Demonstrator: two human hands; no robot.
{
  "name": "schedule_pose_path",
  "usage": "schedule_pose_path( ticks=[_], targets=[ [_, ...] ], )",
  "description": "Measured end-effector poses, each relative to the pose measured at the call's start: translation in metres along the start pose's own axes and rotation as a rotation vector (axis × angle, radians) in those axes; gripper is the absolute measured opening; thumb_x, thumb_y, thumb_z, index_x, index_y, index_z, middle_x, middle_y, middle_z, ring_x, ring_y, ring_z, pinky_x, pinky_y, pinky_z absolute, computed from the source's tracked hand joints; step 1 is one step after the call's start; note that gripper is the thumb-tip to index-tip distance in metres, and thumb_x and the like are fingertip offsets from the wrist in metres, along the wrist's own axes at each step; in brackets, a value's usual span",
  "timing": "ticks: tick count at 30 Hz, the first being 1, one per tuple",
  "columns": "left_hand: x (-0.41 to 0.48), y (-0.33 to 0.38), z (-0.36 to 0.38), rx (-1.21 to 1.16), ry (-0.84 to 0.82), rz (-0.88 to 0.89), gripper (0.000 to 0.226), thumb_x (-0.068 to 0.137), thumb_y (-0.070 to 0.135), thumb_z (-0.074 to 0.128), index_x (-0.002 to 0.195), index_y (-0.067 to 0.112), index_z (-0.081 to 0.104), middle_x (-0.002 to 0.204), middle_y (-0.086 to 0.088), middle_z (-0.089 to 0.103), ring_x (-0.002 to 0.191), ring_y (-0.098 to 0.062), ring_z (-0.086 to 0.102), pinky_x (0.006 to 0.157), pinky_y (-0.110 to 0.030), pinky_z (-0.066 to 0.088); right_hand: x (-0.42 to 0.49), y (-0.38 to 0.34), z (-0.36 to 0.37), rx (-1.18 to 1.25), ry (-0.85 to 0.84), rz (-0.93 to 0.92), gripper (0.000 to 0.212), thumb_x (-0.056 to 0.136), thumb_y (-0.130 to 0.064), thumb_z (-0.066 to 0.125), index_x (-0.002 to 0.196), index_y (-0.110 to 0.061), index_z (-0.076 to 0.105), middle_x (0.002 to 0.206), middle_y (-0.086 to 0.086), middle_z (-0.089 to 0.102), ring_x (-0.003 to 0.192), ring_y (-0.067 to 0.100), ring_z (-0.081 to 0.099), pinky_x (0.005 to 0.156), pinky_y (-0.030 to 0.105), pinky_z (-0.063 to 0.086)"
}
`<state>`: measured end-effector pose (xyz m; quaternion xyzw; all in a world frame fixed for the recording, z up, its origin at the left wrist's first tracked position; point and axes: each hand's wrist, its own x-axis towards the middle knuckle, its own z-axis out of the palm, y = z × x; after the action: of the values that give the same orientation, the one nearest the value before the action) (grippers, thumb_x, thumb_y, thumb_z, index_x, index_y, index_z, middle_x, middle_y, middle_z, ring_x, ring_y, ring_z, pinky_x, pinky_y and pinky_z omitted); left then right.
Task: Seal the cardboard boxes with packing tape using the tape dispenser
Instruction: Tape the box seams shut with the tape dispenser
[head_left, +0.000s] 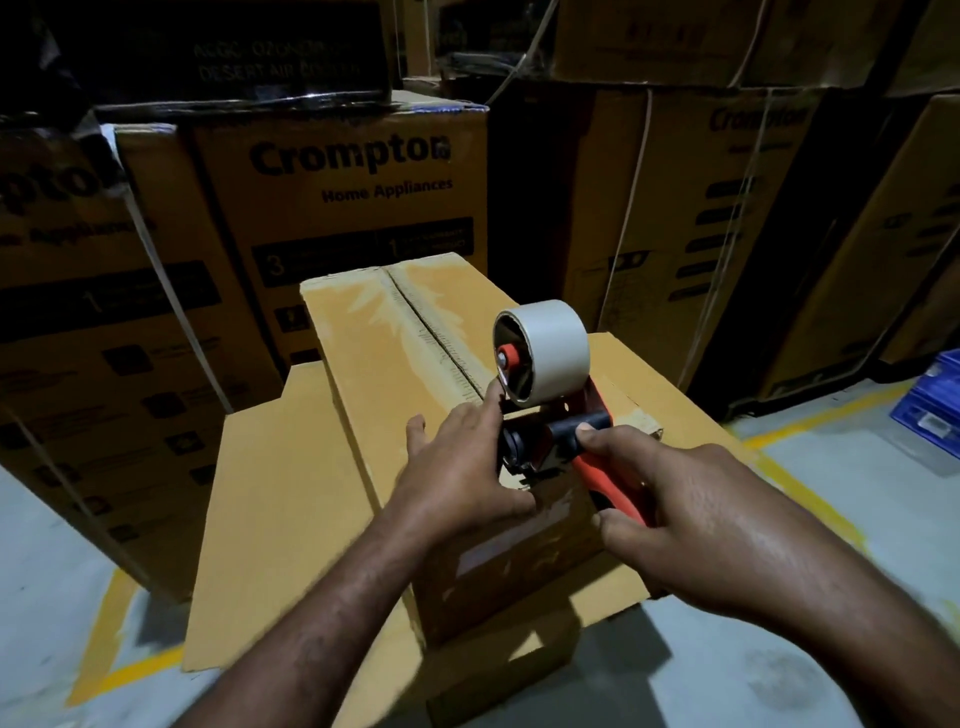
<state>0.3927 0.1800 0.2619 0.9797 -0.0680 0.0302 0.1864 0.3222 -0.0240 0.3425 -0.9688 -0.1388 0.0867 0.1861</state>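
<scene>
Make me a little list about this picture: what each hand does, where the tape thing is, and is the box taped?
Right hand: grips the orange handle of the tape dispenser
Left hand: lies on the small box, fingers touching the dispenser's front
Tape roll: white, mounted on the dispenser
Dispenser place: near end of the top seam
Seam: open ahead, no fresh tape visible
</scene>
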Motion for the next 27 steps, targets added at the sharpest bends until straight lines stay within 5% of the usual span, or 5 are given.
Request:
schedule_pose_path(
  ticks=[3,11,17,22,27],
  targets=[
    [0.001,0.0,-0.003,-0.052,-0.016,-0.001,0.129,0.076,0.051,0.08,0.156,0.034,-0.02,0.164,0.001,0.028,0.147,-0.021,0.035,0.122,-0.062,-0.004,-0.001,0.001,0.002,0.011,0.006,-0.014,0.066,0.092,-0.047,0.059,0.143,-0.057,0.017,0.109,-0.006,0.057,0.062,0.005,0.069,0.056,0.022,0.059],
    [-0.002,-0.003,-0.005,-0.117,0.03,0.007,0.129,0.079,0.039,0.082,0.156,0.033,-0.022,0.135,0.001,0.065,0.123,-0.024,0.06,0.123,-0.061,-0.001,-0.022,0.0,0.008,-0.049,0.05,-0.038,0.069,0.093,-0.054,0.052,0.143,-0.058,0.006,0.101,-0.012,0.057,0.073,0.002,0.06,0.063,0.019,0.054],
    [0.002,-0.003,-0.001,-0.126,0.011,0.096,0.071,0.086,0.041,0.076,0.145,0.03,0.039,0.134,0.009,0.063,0.125,-0.018,0.057,0.123,-0.058,-0.005,-0.041,0.003,0.013,-0.043,0.063,0.011,0.07,0.093,-0.057,0.048,0.141,-0.059,-0.002,0.088,-0.017,0.052,0.071,0.0,0.057,0.062,0.015,0.048],
    [0.01,-0.016,0.003,-0.218,0.015,0.182,0.032,0.081,0.034,0.081,0.106,0.028,0.062,0.095,0.012,0.073,0.095,-0.013,0.066,0.121,-0.046,0.019,-0.049,0.003,0.02,-0.04,0.108,0.048,0.068,0.093,-0.054,0.048,0.14,-0.061,-0.002,0.078,-0.014,0.048,0.063,0.003,0.05,0.05,0.018,0.036],
    [0.013,-0.02,-0.003,-0.208,0.039,0.233,0.031,0.081,0.026,0.083,0.106,0.021,0.065,0.095,0.005,0.072,0.089,-0.016,0.066,0.08,-0.04,0.056,-0.047,0.0,0.033,-0.019,0.166,0.026,0.072,0.093,-0.059,0.051,0.142,-0.057,0.0,0.094,-0.015,0.054,0.073,0.004,0.053,0.058,0.017,0.039]
  ],
)
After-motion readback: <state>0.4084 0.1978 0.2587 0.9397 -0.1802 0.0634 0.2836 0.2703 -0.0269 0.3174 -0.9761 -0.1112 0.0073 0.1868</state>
